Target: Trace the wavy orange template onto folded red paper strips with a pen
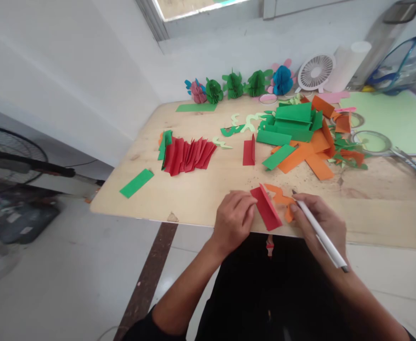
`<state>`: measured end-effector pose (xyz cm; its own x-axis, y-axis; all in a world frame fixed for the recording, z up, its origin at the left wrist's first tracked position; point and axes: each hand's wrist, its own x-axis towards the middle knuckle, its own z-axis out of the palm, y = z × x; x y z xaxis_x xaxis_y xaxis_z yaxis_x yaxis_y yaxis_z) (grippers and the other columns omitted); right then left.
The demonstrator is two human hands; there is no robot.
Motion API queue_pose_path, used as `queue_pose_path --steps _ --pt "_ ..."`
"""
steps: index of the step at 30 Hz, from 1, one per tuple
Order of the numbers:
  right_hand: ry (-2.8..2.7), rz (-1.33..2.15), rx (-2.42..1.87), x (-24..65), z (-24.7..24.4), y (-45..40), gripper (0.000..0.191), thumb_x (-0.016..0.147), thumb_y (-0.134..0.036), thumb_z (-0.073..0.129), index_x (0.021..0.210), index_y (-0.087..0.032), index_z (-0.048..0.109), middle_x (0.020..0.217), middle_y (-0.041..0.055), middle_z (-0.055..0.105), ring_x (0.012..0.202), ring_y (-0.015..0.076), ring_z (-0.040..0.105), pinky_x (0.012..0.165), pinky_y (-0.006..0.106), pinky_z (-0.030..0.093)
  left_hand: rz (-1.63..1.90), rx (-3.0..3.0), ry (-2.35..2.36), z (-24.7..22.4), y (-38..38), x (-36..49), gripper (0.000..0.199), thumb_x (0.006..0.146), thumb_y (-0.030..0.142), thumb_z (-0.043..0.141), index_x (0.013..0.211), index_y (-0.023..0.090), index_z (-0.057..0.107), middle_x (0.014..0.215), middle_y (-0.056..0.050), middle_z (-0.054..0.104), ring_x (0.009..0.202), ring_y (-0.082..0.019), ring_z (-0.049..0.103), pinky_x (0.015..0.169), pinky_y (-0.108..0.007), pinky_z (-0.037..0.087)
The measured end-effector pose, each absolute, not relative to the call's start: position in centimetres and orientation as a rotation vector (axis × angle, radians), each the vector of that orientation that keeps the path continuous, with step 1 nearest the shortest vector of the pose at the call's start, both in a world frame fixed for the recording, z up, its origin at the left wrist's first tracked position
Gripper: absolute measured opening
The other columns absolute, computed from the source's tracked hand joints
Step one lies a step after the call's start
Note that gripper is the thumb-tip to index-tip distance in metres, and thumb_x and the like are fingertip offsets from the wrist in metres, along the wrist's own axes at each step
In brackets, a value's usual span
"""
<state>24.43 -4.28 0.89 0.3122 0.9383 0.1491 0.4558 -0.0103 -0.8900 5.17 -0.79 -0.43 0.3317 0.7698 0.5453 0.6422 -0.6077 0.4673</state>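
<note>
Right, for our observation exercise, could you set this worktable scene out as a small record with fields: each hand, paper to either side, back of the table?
Left hand: fingertips at the left edge of a folded red paper strip
Right hand: holds a white pen, beside an orange paper cutout
Paper, left: fanned red strips
Paper, right: heaped green strips and orange strips
Back: five pleated paper ornaments, white desk fan

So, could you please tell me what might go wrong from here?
The folded red paper lies close to the near edge of the table, so a nudge from the left hand might knock it off. The pen in the right hand has its tip beside the orange cutout, so a slip could leave a stray mark.
</note>
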Motion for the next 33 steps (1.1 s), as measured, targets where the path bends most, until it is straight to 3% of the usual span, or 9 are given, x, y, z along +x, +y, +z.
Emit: queue_pose_path --steps 8,12,15,17,21,25,28,31,33 --pt "-1.043 0.644 -1.61 25.7 2.0 -4.8 0.025 0.076 -0.039 0.072 0.094 -0.022 0.07 0.071 0.0007 0.068 0.058 0.0121 0.062 0.05 0.02 0.051 0.366 2.851 0.969 4.0 4.8 6.6 0.025 0.093 0.012 0.051 0.11 0.023 0.066 0.113 -0.006 0.063 0.113 -0.023 0.054 0.097 -0.039 0.04" --pt "-1.028 0.622 -1.635 26.0 2.6 -5.0 0.022 0.075 -0.038 0.073 0.091 -0.022 0.071 0.071 0.0003 0.069 0.057 0.0117 0.061 0.049 0.02 0.05 -0.106 2.903 0.877 4.8 5.8 7.1 0.019 0.091 0.014 0.055 0.103 0.022 0.067 0.104 -0.006 0.064 0.1 -0.022 0.057 0.091 -0.037 0.039" --pt "-1.016 0.636 -1.632 26.1 2.5 -5.2 0.023 0.075 -0.038 0.073 0.091 -0.023 0.071 0.071 0.0001 0.069 0.057 0.0118 0.061 0.049 0.02 0.05 -0.236 2.9 0.876 5.1 5.9 6.9 0.021 0.086 0.018 0.064 0.107 0.021 0.063 0.107 -0.007 0.062 0.097 -0.022 0.057 0.084 -0.034 0.04" --pt "-1.012 0.651 -1.623 26.1 2.3 -5.3 0.023 0.075 -0.038 0.073 0.093 -0.023 0.071 0.072 0.0003 0.069 0.058 0.0118 0.061 0.049 0.02 0.049 -0.249 2.89 0.904 5.2 5.9 6.7 0.023 0.083 0.02 0.068 0.105 0.021 0.062 0.105 -0.007 0.061 0.097 -0.023 0.056 0.081 -0.033 0.04" --pt "-1.007 0.666 -1.623 26.1 1.9 -5.4 0.025 0.075 -0.039 0.073 0.096 -0.024 0.071 0.075 0.0009 0.07 0.058 0.012 0.061 0.048 0.021 0.049 -0.105 2.662 1.082 5.3 6.0 6.0 0.014 0.076 0.018 0.073 0.081 0.019 0.06 0.095 -0.004 0.062 0.094 -0.023 0.056 0.078 -0.031 0.04" --pt "-1.003 0.663 -1.622 26.2 1.9 -5.3 0.024 0.076 -0.039 0.073 0.094 -0.023 0.071 0.074 0.001 0.07 0.058 0.0121 0.062 0.049 0.021 0.05 0.04 2.379 1.327 4.3 5.3 4.9 0.017 0.078 0.018 0.069 0.068 0.019 0.055 0.071 0.001 0.061 0.071 -0.017 0.059 0.063 -0.026 0.039" --pt "-0.99 0.679 -1.612 26.1 1.8 -5.0 0.023 0.075 -0.038 0.073 0.093 -0.024 0.071 0.071 0.0 0.07 0.056 0.0115 0.061 0.049 0.02 0.05 0.146 2.24 1.506 3.3 3.5 4.3 0.002 0.086 0.021 0.059 0.084 0.02 0.058 0.063 0.004 0.06 0.061 -0.015 0.059 0.056 -0.024 0.039" --pt "-0.994 0.705 -1.596 25.6 1.5 -4.7 0.023 0.075 -0.037 0.073 0.093 -0.024 0.071 0.07 -0.0003 0.069 0.056 0.0113 0.062 0.048 0.019 0.049 0.265 2.126 1.614 2.4 1.0 4.7 0.019 0.092 0.023 0.05 0.11 0.019 0.055 0.057 0.007 0.058 0.055 -0.014 0.058 0.056 -0.023 0.042" --pt "-1.017 0.721 -1.583 25.2 1.2 -4.6 0.023 0.075 -0.037 0.073 0.094 -0.024 0.071 0.071 -0.0003 0.07 0.058 0.0113 0.062 0.049 0.019 0.049 0.47 1.998 1.636 2.0 -0.6 5.3 0.021 0.091 0.023 0.05 0.111 0.02 0.057 0.056 0.007 0.057 0.054 -0.014 0.058 0.055 -0.024 0.042"
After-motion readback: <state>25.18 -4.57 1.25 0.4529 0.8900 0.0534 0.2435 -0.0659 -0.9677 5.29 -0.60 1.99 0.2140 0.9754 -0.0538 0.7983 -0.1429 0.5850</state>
